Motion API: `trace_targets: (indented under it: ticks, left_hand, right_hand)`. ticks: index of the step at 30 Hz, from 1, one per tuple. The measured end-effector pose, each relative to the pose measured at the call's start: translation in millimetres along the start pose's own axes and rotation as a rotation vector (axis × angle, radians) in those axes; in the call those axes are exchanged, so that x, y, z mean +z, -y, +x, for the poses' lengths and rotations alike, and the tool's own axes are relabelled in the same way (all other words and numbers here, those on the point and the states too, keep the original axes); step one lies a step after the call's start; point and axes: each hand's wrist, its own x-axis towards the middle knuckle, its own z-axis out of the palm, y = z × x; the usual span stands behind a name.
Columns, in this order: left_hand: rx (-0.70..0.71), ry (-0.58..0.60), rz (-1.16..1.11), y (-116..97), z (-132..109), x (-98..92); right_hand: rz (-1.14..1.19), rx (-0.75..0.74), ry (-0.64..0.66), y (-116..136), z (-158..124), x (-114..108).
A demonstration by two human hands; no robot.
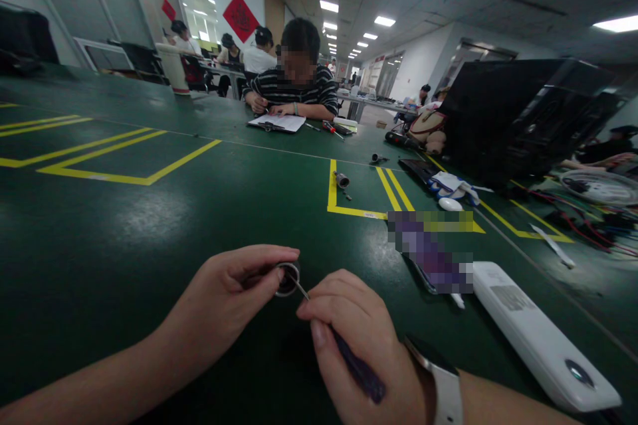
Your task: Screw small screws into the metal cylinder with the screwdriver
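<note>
My left hand (219,299) pinches a small, round, hollow metal part (296,272) between thumb and fingers, its open end turned towards me. In my right hand (361,315) is a screwdriver (359,369) with a dark purple handle. Its thin shaft reaches into the mouth of the metal part; the tip's exact contact cannot be made out. Further off, a similar cylindrical part (341,179) lies inside a yellow tape outline, with tiny bits (347,196) beside it. Another such part (376,159) rests a little beyond.
To the right lie a partly blurred phone (433,255) and a long white device (543,339). Behind them are a glove (453,184), a black case (523,119) and wires (573,226). Across the green table (124,265) a person (294,80) leans over a clipboard (276,122).
</note>
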Motion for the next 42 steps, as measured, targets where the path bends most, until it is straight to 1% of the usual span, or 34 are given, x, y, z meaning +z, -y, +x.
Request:
trace_targets:
  ticks: [5,11,17,21,26,30,36,42]
  left_hand:
    - [0.0,-0.013,0.029,-3.2,1.4,0.1]
    - [-0.004,-0.006,0.04,-3.7,2.5,-0.2]
    - [-0.036,-0.004,0.014,-3.9,2.1,-0.9]
    - [-0.06,-0.004,0.014,-6.9,1.6,0.1]
    - [-0.069,-0.014,0.017,-8.0,0.7,1.2]
    - [-0.051,-0.017,0.03,-6.4,0.5,1.1]
    - [0.023,-0.021,0.097,-1.1,-0.6,-1.5]
    - [0.054,-0.024,0.123,4.4,-0.4,-1.1]
  right_hand:
    - [-0.033,-0.021,-0.004,1.3,1.1,-0.7]
    - [-0.041,-0.047,0.032,2.3,2.4,-2.6]
    - [-0.077,-0.043,0.022,3.0,2.0,-1.5]
    - [-0.087,-0.052,0.05,3.2,2.1,-1.9]
    - [-0.084,-0.044,0.025,4.6,2.6,-1.6]
    - [-0.075,-0.042,0.009,5.8,2.8,-0.4]
    - [-0.059,-0.031,0.011,6.8,2.6,-1.0]
    - [-0.046,-0.016,0.001,6.3,1.2,0.8]
